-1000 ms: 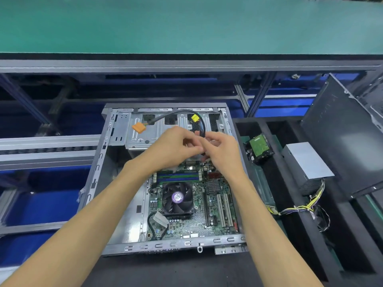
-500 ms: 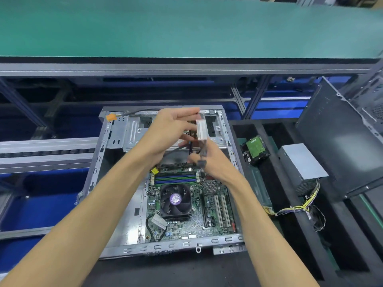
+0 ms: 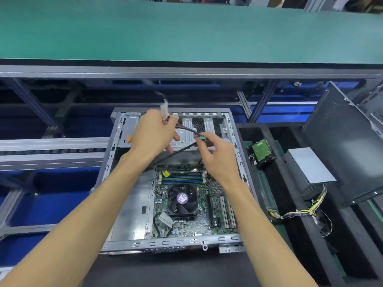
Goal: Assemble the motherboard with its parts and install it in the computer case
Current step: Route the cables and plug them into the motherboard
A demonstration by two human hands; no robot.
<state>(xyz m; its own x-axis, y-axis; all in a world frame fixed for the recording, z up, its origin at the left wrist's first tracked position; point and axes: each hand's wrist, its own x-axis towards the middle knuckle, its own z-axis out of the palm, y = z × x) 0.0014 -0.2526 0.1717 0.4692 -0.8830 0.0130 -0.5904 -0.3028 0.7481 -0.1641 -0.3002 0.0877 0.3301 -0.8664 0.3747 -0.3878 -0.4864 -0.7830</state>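
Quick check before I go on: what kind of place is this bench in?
Likely an electronics assembly line: a green mat tops the bench, a roller conveyor runs alongside, and foam trays hold a hard drive.

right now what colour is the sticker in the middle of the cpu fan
Purple, on the fan hub; the head view shows it.

**A Work Line With Green and Blue**

A wide green belt (image 3: 186, 30) is seen at the top, edged by a grey metal rail (image 3: 186, 72). Blue panels (image 3: 41, 206) are seen below. Black foam trays (image 3: 290, 235) are laid at the right.
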